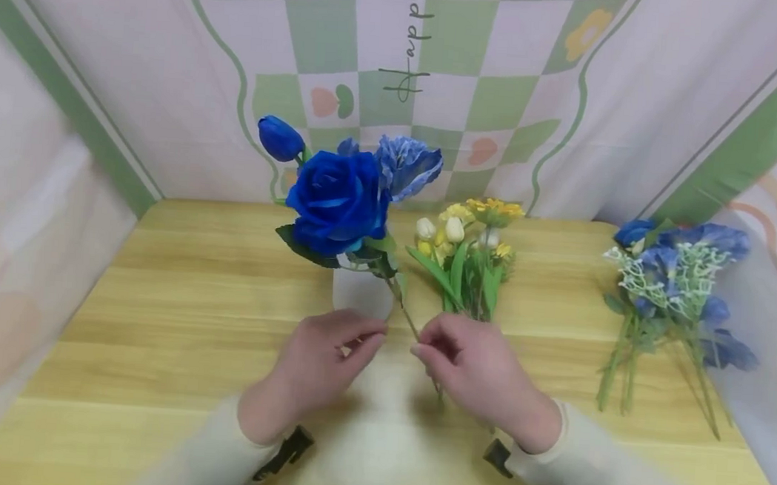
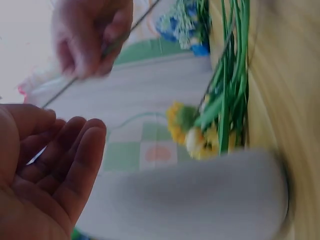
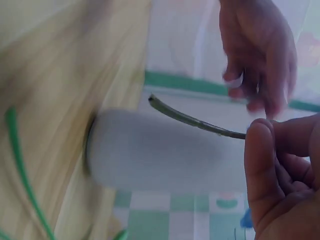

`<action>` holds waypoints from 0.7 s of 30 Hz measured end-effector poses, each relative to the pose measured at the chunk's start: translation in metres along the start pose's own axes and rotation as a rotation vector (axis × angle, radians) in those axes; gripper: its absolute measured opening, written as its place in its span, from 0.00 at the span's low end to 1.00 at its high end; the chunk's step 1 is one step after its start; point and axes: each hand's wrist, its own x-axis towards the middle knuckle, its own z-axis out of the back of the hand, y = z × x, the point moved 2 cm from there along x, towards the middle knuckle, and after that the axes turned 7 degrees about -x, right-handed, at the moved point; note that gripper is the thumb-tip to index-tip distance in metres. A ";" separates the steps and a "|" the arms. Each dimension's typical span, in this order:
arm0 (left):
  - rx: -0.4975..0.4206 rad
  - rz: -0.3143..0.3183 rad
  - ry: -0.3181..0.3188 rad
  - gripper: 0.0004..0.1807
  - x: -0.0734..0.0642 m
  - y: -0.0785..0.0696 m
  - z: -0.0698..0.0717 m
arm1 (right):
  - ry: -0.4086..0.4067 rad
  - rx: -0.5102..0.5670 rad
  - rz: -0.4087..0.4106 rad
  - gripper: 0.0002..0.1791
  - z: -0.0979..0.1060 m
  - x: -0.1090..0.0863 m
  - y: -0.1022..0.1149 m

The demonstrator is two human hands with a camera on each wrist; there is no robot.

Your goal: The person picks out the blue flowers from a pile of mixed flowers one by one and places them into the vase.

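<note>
My right hand (image 1: 481, 367) pinches the thin stem (image 1: 410, 322) of a large blue rose (image 1: 338, 198) between thumb and fingertips. The rose leans up to the left, overlapping a white vase (image 1: 362, 293) in the head view. In the right wrist view the stem's bare lower end (image 3: 175, 115) sticks out past the fingertips, in front of the vase. My left hand (image 1: 328, 361) hovers left of the stem, fingers loosely bent and holding nothing. A blue tulip bud (image 1: 281, 139) and a ruffled blue flower (image 1: 406, 166) show behind the rose.
Yellow and white flowers (image 1: 469, 240) with green stems lie on the wooden table (image 1: 177, 318) right of the vase. At the right edge lies a bunch of blue and pale flowers (image 1: 673, 282). A patterned cloth (image 1: 433, 52) hangs behind the table.
</note>
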 end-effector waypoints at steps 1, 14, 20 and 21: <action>-0.025 0.013 -0.002 0.04 0.001 -0.001 -0.004 | 0.003 0.011 0.005 0.05 -0.003 0.001 0.003; -0.207 0.029 -0.169 0.02 0.003 -0.007 -0.015 | -0.122 0.038 0.105 0.06 -0.024 0.005 0.014; -0.181 -0.016 -0.339 0.07 0.008 -0.007 -0.002 | 0.002 0.038 0.065 0.05 -0.032 0.006 0.008; -0.173 -0.023 -0.373 0.08 0.010 -0.008 0.003 | 0.031 0.028 0.055 0.04 -0.033 0.007 0.007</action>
